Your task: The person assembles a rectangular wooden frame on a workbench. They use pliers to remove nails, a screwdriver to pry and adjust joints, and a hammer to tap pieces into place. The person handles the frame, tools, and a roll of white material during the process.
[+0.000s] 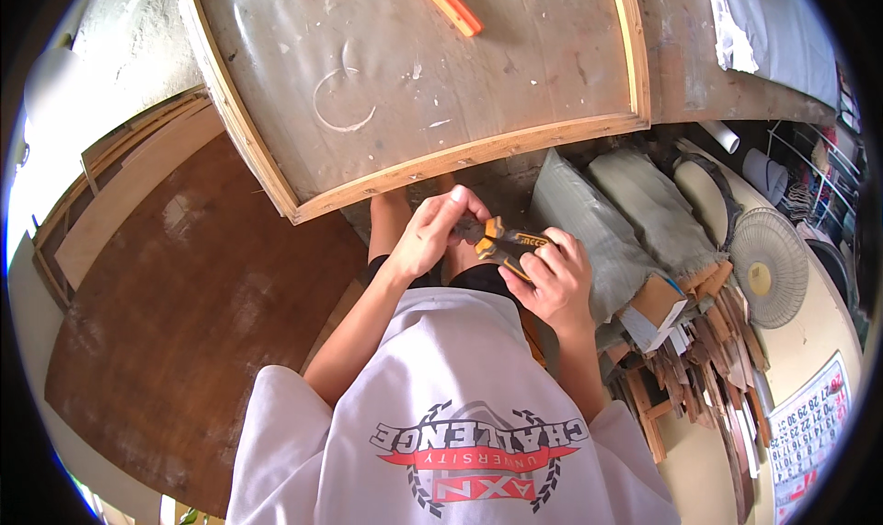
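Gripping black-and-yellow pliers (495, 242) by the handles in the right hand (555, 275), at the centre of the view, with the left hand (434, 230) curled, fingertips close at the plier jaws (impossible to tell if pinching anything small there). Lying inside the wooden frame (478, 150) at top centre, an orange tool (449, 4); standing at far right, a fan (766, 290).

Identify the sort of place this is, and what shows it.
Likely a small workshop, possibly at home: black-and-yellow pliers in the right hand, an orange tool handle on the wood-edged worktop, and piled wood strips.
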### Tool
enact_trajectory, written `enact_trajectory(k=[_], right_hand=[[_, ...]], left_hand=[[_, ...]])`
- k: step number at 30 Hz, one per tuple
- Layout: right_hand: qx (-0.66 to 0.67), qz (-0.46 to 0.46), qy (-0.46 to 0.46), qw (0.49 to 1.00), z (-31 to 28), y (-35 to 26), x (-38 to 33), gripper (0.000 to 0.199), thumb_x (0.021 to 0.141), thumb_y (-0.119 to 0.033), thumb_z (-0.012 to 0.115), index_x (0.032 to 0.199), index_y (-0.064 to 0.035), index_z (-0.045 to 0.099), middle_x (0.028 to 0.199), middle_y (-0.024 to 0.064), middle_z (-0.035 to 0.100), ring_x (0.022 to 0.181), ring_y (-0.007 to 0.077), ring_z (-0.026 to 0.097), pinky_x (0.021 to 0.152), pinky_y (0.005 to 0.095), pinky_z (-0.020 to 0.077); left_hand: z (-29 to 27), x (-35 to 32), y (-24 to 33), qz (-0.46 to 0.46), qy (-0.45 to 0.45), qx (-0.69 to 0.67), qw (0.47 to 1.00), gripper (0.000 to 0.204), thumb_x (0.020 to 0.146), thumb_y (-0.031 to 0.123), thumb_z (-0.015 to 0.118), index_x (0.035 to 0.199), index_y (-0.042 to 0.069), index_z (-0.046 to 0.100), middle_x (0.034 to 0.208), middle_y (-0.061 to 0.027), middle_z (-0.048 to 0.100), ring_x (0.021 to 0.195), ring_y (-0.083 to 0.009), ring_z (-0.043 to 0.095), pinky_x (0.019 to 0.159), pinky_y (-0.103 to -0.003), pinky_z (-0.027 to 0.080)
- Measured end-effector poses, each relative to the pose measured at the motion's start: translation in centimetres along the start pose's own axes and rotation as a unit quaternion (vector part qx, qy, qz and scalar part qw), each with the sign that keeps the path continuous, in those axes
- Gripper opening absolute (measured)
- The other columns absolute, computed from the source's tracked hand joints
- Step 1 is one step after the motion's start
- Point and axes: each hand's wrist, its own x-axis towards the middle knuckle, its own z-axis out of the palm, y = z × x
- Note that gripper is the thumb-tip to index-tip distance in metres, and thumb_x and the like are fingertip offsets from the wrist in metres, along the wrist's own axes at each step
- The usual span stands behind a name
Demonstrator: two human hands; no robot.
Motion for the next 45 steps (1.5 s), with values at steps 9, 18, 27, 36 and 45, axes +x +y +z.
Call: enact_trajectory(k=[9, 18, 27, 36, 45], right_hand=[[-0.207, 0.021, 0.007, 0.978, -3.5, 1.9, 3.3, 0.028, 0.086, -0.033, 0.081, 0.085, -0.0131, 0.062, 0.093, 0.004, 0.055, 0.119, 0.0308, 0.059, 0.088, 0.0484, 0.0441], [-0.265, -0.027, -0.027, 0.963, -4.4, 3.2, 5.3, 0.027, 0.087, -0.031, 0.08, 0.086, -0.0107, 0.061, 0.097, 0.0052, 0.054, 0.125, 0.0331, 0.054, 0.096, 0.0541, 0.0445], [-0.057, 0.006, 0.043, 0.997, -2.0, 5.7, 4.2, 0.027, 0.09, -0.021, 0.078, 0.08, -0.0052, 0.059, 0.075, 0.0067, 0.052, 0.075, 0.027, 0.058, 0.062, 0.0385, 0.0468], [0.473, 0.32, 0.12, 0.812, 4.3, 5.8, -0.7, 0.029, 0.104, -0.026, 0.065, 0.086, -0.0044, 0.057, 0.078, 0.0014, 0.06, 0.06, 0.006, 0.046, 0.053, 0.0222, 0.0345], [0.717, 0.365, 0.125, 0.581, 6.5, 4.6, -0.8, 0.044, 0.102, -0.051, 0.06, 0.081, -0.0142, 0.051, 0.069, -0.0023, 0.039, 0.075, 0.02, 0.052, 0.053, 0.0263, 0.037]], left_hand=[[-0.3, -0.1, -1.3, 0.054, 0.061, 0.066, 0.995, 0.046, 0.11, 0.038, 0.053, 0.082, 0.003, 0.062, 0.069, 0.0013, 0.055, 0.066, -0.0065, 0.05, 0.062, -0.024, 0.042], [-0.7, 0.7, -1.8, 0.019, 0.126, -0.057, 0.99, 0.059, 0.11, 0.05, 0.046, 0.077, 0.004, 0.064, 0.065, 0.0005, 0.055, 0.063, -0.0061, 0.045, 0.058, -0.024, 0.035], [-0.5, 1.1, -1.8, 0.028, 0.142, -0.047, 0.988, 0.063, 0.11, 0.052, 0.045, 0.076, 0.003, 0.065, 0.064, -0.0005, 0.055, 0.062, -0.0074, 0.046, 0.059, -0.025, 0.036], [-0.7, 1.3, -2.0, 0.026, 0.14, -0.044, 0.989, 0.063, 0.109, 0.053, 0.045, 0.078, 0.003, 0.066, 0.065, -0.0004, 0.055, 0.061, -0.0065, 0.044, 0.056, -0.024, 0.033], [-0.3, 1.5, -2.1, 0.025, 0.146, -0.054, 0.988, 0.063, 0.109, 0.053, 0.046, 0.079, 0.002, 0.067, 0.065, -0.0001, 0.055, 0.061, -0.0066, 0.047, 0.056, -0.023, 0.035]])
